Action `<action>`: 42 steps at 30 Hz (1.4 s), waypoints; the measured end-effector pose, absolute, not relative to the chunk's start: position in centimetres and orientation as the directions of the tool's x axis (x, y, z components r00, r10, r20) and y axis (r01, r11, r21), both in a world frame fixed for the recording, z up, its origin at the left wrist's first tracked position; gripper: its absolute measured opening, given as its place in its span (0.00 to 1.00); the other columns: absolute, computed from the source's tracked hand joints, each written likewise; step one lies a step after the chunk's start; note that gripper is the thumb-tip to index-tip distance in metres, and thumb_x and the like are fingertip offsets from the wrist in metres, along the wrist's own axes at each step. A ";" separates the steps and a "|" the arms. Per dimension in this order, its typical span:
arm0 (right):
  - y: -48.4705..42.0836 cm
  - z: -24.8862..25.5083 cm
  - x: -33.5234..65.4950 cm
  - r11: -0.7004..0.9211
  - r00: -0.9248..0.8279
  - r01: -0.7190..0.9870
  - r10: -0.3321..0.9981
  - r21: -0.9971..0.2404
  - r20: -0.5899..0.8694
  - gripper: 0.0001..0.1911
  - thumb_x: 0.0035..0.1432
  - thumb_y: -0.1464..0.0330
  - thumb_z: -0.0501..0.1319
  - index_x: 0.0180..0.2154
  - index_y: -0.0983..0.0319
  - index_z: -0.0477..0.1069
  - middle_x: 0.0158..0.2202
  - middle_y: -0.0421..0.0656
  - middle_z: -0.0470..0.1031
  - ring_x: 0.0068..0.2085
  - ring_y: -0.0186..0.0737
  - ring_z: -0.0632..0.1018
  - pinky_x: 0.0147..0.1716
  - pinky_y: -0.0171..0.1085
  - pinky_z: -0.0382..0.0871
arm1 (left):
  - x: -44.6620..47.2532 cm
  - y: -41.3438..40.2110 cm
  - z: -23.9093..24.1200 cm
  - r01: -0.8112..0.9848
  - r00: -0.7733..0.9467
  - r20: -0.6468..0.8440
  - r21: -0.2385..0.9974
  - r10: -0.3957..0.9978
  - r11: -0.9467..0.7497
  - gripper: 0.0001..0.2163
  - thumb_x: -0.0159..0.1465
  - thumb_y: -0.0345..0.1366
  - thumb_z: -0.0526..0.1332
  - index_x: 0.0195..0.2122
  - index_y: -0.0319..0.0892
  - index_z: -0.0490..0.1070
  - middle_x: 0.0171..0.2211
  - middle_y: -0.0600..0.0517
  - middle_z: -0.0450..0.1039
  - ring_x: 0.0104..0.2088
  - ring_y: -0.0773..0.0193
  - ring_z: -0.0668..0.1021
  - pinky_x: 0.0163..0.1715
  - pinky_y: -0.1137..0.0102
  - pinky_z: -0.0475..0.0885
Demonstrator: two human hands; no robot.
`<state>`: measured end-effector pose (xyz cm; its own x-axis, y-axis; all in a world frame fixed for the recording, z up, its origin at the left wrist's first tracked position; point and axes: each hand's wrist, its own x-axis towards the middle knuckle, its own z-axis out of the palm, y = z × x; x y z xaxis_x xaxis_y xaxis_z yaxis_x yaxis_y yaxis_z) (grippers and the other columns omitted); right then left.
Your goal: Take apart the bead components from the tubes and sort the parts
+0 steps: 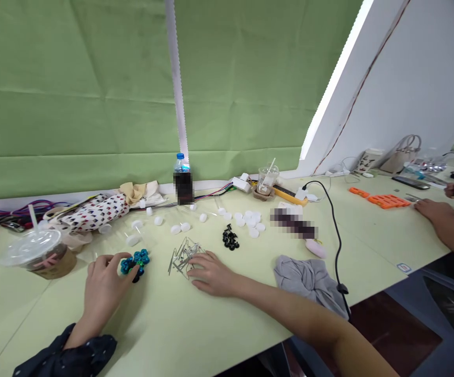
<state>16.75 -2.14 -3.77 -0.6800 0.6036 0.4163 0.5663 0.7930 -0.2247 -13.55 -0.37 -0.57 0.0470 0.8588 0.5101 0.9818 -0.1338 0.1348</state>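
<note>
My left hand (109, 280) is closed, thumb and fingers around a cluster of shiny teal-blue knobbed parts (142, 256) with a dark piece below. What exactly the cluster is cannot be made out. To the right, my right hand (213, 275) lies with fingers apart over the right side of a pile of thin metal rods (180, 256); its fingertips touch the pile and no rod is clearly gripped. Behind that hand sits a group of small black parts (230, 238). White round caps (250, 221) are scattered farther back, several in a cluster and others in a row to the left.
A lidded drink cup (50, 256) with a straw stands at the left, a bottle (182, 180) at the back. Grey cloth (309, 280) and a black cable (335, 235) lie to the right. Another person's hands (439, 214) are at the far right near orange trays (388, 201).
</note>
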 end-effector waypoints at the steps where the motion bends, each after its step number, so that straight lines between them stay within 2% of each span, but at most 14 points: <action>1: -2.0 -4.0 16.7 0.795 -0.671 0.560 0.600 -0.232 0.436 0.12 0.62 0.65 0.53 0.45 0.60 0.70 0.53 0.47 0.68 0.57 0.42 0.63 0.56 0.45 0.54 | -14.0 -0.2 -0.7 0.979 0.045 0.485 0.154 0.874 -0.136 0.19 0.56 0.50 0.57 0.42 0.42 0.70 0.33 0.45 0.65 0.40 0.48 0.70 0.41 0.59 0.66; 4: -1.7 -4.3 16.6 0.793 -0.630 0.549 0.600 -0.264 0.493 0.10 0.61 0.69 0.54 0.43 0.61 0.71 0.50 0.47 0.70 0.55 0.41 0.65 0.54 0.42 0.58 | -14.8 0.0 -0.7 0.969 0.021 0.409 0.218 0.912 -0.120 0.19 0.55 0.52 0.56 0.38 0.43 0.70 0.31 0.47 0.64 0.37 0.50 0.71 0.37 0.62 0.66; 7: -1.4 -4.6 16.7 0.756 -0.556 0.578 0.641 -0.307 0.529 0.11 0.60 0.69 0.55 0.45 0.61 0.70 0.50 0.48 0.69 0.54 0.42 0.65 0.52 0.42 0.61 | -14.9 -0.1 -0.3 0.954 -0.003 0.335 0.283 0.942 -0.098 0.20 0.56 0.55 0.54 0.36 0.43 0.69 0.31 0.48 0.64 0.33 0.54 0.72 0.34 0.65 0.66; 11: -1.1 -4.8 17.0 0.677 -0.470 0.648 0.717 -0.350 0.515 0.13 0.59 0.67 0.58 0.46 0.60 0.70 0.47 0.49 0.69 0.50 0.44 0.67 0.49 0.45 0.64 | -15.2 0.0 -0.3 0.924 0.095 0.233 0.340 0.968 -0.172 0.21 0.53 0.56 0.57 0.35 0.43 0.69 0.29 0.50 0.66 0.30 0.57 0.72 0.30 0.67 0.66; 15: -0.7 -5.0 17.1 0.630 -0.418 0.638 0.766 -0.442 0.489 0.09 0.58 0.71 0.58 0.41 0.60 0.73 0.41 0.47 0.70 0.46 0.42 0.70 0.47 0.43 0.65 | -15.2 0.0 -0.8 0.897 0.151 0.134 0.397 0.979 -0.193 0.20 0.51 0.53 0.60 0.36 0.42 0.68 0.26 0.51 0.68 0.27 0.58 0.72 0.26 0.69 0.64; 18: -0.6 -5.0 17.1 0.608 -0.375 0.592 0.789 -0.529 0.487 0.09 0.58 0.73 0.58 0.40 0.59 0.73 0.41 0.46 0.70 0.45 0.41 0.71 0.47 0.42 0.66 | -14.9 -0.2 -0.7 0.887 0.143 0.087 0.430 0.986 -0.167 0.17 0.52 0.50 0.59 0.37 0.43 0.67 0.24 0.54 0.68 0.25 0.60 0.72 0.24 0.70 0.61; 23: -0.4 -5.1 17.2 0.553 -0.271 0.566 0.825 -0.611 0.496 0.09 0.56 0.74 0.59 0.39 0.59 0.73 0.40 0.45 0.69 0.44 0.41 0.71 0.46 0.41 0.67 | -14.5 -0.6 -0.1 0.891 0.113 0.079 0.434 0.990 -0.136 0.14 0.53 0.46 0.58 0.36 0.44 0.66 0.24 0.55 0.67 0.26 0.60 0.73 0.25 0.71 0.61; 30: -0.9 -4.7 17.2 0.468 -0.179 0.646 0.861 -0.602 0.477 0.05 0.52 0.74 0.58 0.32 0.61 0.71 0.35 0.43 0.67 0.39 0.38 0.71 0.42 0.40 0.65 | -14.7 -0.7 -0.1 0.872 0.062 0.128 0.475 0.990 -0.116 0.14 0.51 0.42 0.60 0.37 0.44 0.64 0.26 0.54 0.70 0.28 0.60 0.74 0.27 0.70 0.65; 34: -1.8 -3.9 17.1 0.438 -0.208 0.703 0.880 -0.560 0.427 0.03 0.50 0.72 0.59 0.31 0.61 0.69 0.37 0.43 0.66 0.42 0.41 0.70 0.43 0.41 0.62 | -14.5 -0.8 0.3 0.825 0.053 0.220 0.540 0.974 -0.167 0.11 0.50 0.40 0.61 0.34 0.43 0.64 0.29 0.53 0.71 0.31 0.60 0.75 0.31 0.69 0.68; 38: -2.3 -3.6 16.9 0.441 -0.256 0.761 0.878 -0.476 0.404 0.04 0.50 0.70 0.60 0.32 0.61 0.68 0.39 0.44 0.65 0.44 0.43 0.68 0.43 0.42 0.60 | -14.2 -0.9 0.5 0.736 -0.005 0.292 0.648 0.956 -0.194 0.11 0.50 0.42 0.63 0.31 0.43 0.65 0.31 0.51 0.72 0.35 0.58 0.76 0.30 0.68 0.72; 42: -2.2 -3.9 16.9 0.444 -0.290 0.798 0.875 -0.408 0.387 0.01 0.53 0.72 0.58 0.31 0.61 0.68 0.41 0.45 0.64 0.45 0.43 0.67 0.41 0.41 0.60 | -13.5 -1.1 0.7 0.549 -0.028 0.279 0.807 0.960 -0.219 0.14 0.51 0.45 0.64 0.31 0.42 0.65 0.33 0.49 0.73 0.39 0.55 0.76 0.31 0.66 0.75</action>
